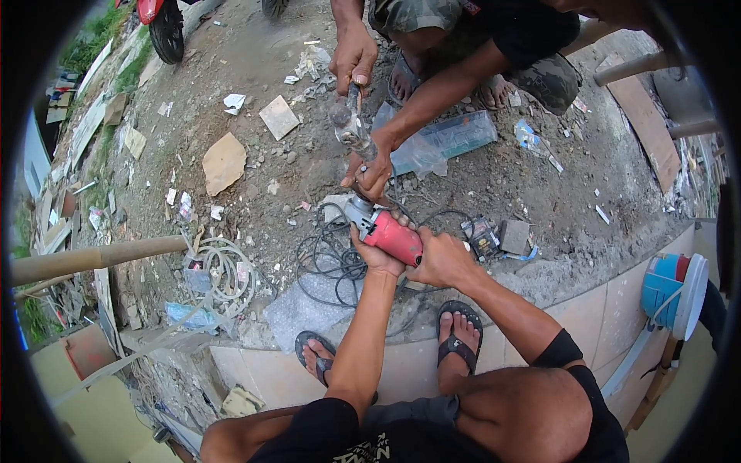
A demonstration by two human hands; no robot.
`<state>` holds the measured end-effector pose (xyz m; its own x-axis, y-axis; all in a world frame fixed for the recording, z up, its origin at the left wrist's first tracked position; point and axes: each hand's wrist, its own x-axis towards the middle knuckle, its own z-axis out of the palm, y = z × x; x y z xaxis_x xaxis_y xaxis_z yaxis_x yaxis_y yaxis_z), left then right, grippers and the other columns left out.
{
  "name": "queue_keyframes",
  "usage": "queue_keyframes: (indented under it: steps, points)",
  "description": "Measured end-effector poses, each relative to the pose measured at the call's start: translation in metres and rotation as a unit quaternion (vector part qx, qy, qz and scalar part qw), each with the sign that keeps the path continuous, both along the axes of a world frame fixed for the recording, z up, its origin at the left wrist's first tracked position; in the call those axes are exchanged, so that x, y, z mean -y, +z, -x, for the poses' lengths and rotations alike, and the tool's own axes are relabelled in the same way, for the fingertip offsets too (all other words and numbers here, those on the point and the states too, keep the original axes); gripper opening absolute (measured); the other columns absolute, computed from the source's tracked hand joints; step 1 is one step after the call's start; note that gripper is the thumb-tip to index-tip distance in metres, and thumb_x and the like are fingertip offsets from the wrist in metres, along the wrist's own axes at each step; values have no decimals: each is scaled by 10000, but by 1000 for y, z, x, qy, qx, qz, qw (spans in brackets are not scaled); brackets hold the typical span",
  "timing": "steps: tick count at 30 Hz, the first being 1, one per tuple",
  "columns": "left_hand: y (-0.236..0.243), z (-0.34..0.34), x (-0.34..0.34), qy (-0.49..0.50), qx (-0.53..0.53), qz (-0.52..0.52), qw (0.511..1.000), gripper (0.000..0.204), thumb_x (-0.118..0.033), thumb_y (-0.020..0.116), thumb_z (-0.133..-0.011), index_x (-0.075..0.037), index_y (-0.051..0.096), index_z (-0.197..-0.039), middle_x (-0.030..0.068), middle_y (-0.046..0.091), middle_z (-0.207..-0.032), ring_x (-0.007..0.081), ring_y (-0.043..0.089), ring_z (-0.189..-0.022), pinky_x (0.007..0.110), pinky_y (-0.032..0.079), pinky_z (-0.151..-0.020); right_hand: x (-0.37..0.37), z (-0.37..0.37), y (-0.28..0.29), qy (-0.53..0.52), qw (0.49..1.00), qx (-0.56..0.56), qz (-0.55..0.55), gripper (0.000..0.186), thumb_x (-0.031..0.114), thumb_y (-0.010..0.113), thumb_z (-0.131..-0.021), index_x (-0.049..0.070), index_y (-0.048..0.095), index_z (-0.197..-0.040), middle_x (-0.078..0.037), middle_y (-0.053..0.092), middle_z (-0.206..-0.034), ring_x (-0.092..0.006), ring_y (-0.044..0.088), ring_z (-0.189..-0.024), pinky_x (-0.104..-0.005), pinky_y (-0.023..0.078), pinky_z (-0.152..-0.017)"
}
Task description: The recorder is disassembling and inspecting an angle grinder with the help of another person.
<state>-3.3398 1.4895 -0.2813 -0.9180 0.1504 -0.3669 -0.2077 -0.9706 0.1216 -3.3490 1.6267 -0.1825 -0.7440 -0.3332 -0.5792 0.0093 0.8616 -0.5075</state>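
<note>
I hold a red angle grinder (392, 235) with a silver head (360, 208). My left hand (377, 255) is closed round its underside and left side; my right hand (440, 258) is closed on its rear end. A co-worker crouches opposite. Their upper hand (353, 54) grips a metal tool that looks like a hammer (343, 116). Their lower hand (374, 170) is at the grinder's head, holding a small piece I cannot make out. Black cable (328, 258) lies looped beneath the grinder.
Rubbly dirt holds a clear plastic package (455, 139), bubble wrap (301, 312), coiled pale hose (220, 274) and a grey block (515, 235). A bamboo pole (93, 258) crosses left. Buckets (671, 293) stand right of the tiled ledge (571, 332) under my feet. A red motorbike (158, 23) stands top left.
</note>
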Motion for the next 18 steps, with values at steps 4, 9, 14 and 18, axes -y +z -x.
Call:
queue_keyframes:
  steps: [4,9,14,18]
  points:
    - [2,3,2,4,3,10,1000,783,-770,466,-767,-9,550,-932,124,559,-871,280,513,-827,399,449,-814,2,2,0,-2,1000,2,5,711,348,767,-632,-61,520,-1157,-306,676,-902,-462,672,-874,-500,545,-810]
    - [8,16,3,3,6,25,1000,795,-773,470,-765,-6,541,-960,129,563,-875,281,514,-831,392,450,-820,2,10,7,-8,1000,-20,3,697,339,757,-635,-57,521,-1158,-301,677,-881,-460,674,-850,-499,547,-797]
    - [13,24,3,-5,-28,30,999,799,-776,473,-759,-6,539,-959,128,562,-872,280,516,-828,389,454,-819,2,13,4,-18,999,-48,10,764,360,772,-604,-80,512,-1171,-306,670,-841,-466,670,-816,-501,552,-772]
    - [15,23,2,0,-26,29,999,804,-777,484,-748,-4,532,-963,123,554,-867,276,509,-829,391,453,-818,0,10,4,-20,998,-57,11,744,360,772,-612,-69,511,-1161,-303,671,-839,-464,670,-816,-501,552,-772]
